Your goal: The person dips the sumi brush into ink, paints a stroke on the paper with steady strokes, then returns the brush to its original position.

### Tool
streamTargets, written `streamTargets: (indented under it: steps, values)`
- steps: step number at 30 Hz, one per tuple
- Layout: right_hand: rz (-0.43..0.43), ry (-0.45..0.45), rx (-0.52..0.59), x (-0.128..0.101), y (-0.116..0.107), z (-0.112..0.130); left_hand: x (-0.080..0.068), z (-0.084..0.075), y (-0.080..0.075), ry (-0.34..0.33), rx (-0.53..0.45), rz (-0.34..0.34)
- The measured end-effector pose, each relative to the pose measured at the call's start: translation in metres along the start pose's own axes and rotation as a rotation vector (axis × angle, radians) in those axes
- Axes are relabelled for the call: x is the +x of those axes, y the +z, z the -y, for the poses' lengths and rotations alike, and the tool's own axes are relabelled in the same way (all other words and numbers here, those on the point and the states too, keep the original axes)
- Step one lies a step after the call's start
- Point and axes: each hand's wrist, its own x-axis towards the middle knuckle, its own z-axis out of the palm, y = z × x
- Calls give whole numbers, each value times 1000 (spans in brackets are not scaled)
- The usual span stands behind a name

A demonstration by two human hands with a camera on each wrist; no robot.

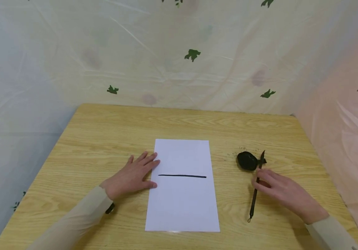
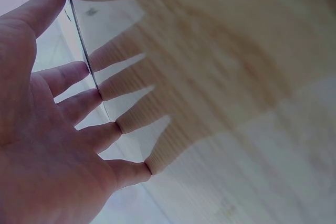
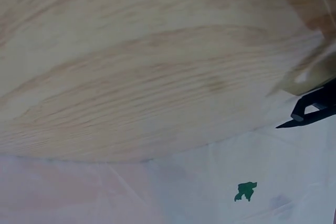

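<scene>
Two hands low on the table. Left hand flat at 9 o'clock of the paper, fingers straight, tips pinning the sheet's left edge. Right hand at 3 o'clock, fingers loosely curled, thumb and forefinger touching the brush; firm pinch or not, cannot tell. Better done with the brush grasped near mid-handle, lifted upright, paper kept pressed. Farther out, one black stroke across mid-sheet; brush tip resting at the inkstone, at 12 o'clock of the right hand.
</scene>
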Motion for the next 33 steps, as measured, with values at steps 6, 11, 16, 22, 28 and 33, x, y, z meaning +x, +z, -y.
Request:
streamTargets:
  steps: [6,11,16,22,28,33]
  values:
    - [34,-32,-6,-7,6,-3,-1,1,1,7,-8,-4]
    - [30,-48,0,-8,10,-7,-2,0,1,10,-13,-8]
    - [12,-68,1,-9,12,-11,-2,0,0,10,-19,-7]
    - [23,-64,5,-14,13,-14,-1,0,-1,5,-5,-3]
    - [27,-50,14,-19,12,-16,0,-3,-5,-10,11,13]
    - [17,-40,26,-23,12,-16,2,-4,-7,-21,8,14]
